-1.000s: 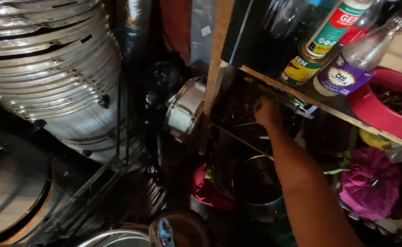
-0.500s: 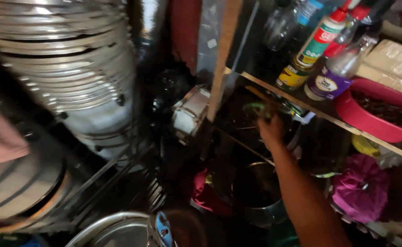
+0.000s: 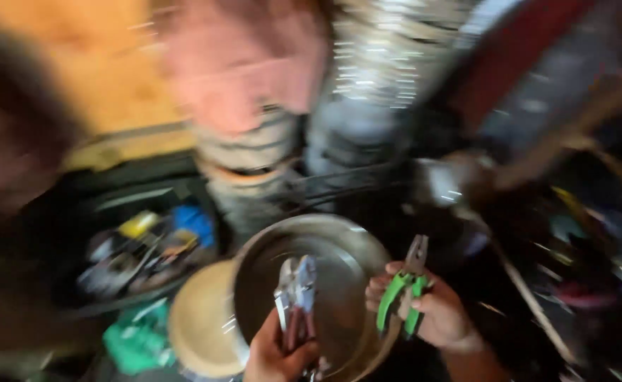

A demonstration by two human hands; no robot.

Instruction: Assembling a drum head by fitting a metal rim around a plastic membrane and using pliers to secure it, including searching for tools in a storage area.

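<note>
My right hand (image 3: pixel 431 315) grips a pair of pliers with green handles (image 3: pixel 404 290), jaws pointing up. My left hand (image 3: pixel 277 354) holds a second pair of pliers with reddish handles (image 3: pixel 295 297), its metal jaws also pointing up. Both tools hover over a round steel pan (image 3: pixel 339 262) low in the middle of the view. The whole picture is blurred by motion.
A dark tray (image 3: pixel 137 247) of mixed small tools and bits lies to the left. A tan round lid or plate (image 3: pixel 198 318) rests against the pan. Stacked steel plates (image 3: pixel 367 71) stand behind, with a pink blurred shape (image 3: pixel 247 64) in front of them. Cluttered shelves fill the right.
The view has swung down and left from the shelf. My right hand has come off the shelf holding the green pliers, and my left hand has come into view with the other pair.
</note>
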